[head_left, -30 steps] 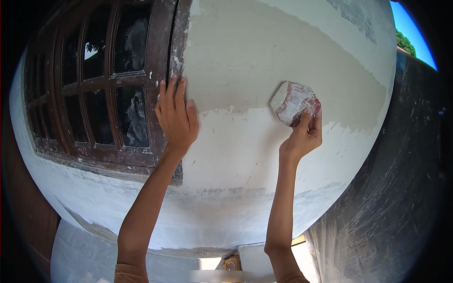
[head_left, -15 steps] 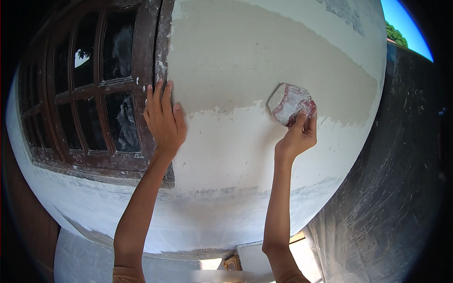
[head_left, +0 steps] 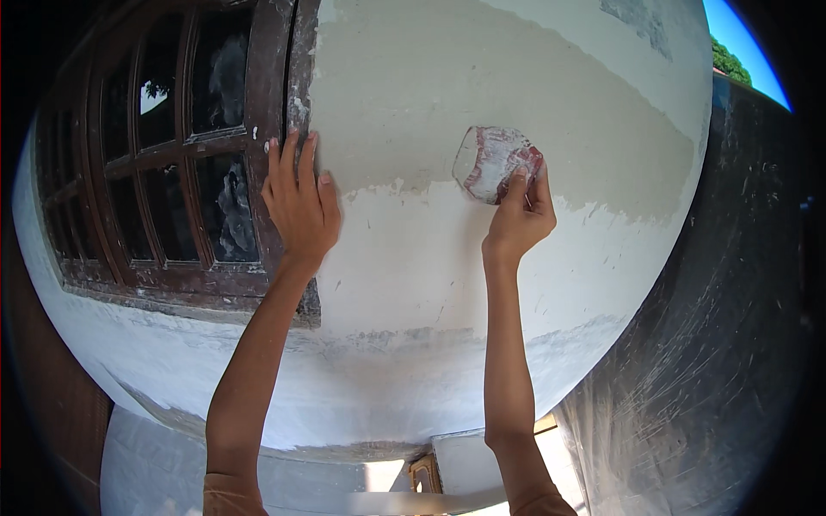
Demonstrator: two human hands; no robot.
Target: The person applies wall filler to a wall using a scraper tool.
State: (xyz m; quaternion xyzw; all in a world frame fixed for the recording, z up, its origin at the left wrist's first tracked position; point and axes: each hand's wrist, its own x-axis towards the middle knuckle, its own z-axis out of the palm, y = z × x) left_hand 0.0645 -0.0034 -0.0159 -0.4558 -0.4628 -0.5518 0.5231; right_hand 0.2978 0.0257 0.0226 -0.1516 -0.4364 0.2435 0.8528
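Dark-brown wood forms the window on the left side of the work area; its glass panes carry whitish smears, and its right-hand jamb shows chipped paint and pale spots. To the right of the jamb is the wall, white in its lower part. A grey-beige coat covers the area above, with a ragged lower border.

Left hand: placed at the junction of jamb and wall, palm toward the surface. The fingers are straight, slightly spread and grip nothing; their tips lie on the jamb, and the thumb lies to the right, over the wall.

Right hand: holds a flat scraper by its right-hand edge, thumb on the outer face, fingers closed narrow on the plate. The scraper is dark red, caked with white material, and has a pale strip along its left side. It is positioned right of the left hand, well apart from it, mostly over the lower part of the coat. From where I stand, I cannot tell how much of its far face meets the wall.

Both forearms rise from the near side, with brown sleeves at the elbows. A dark, scuffed sheet hangs at the far right; green foliage and blue sky show above it.
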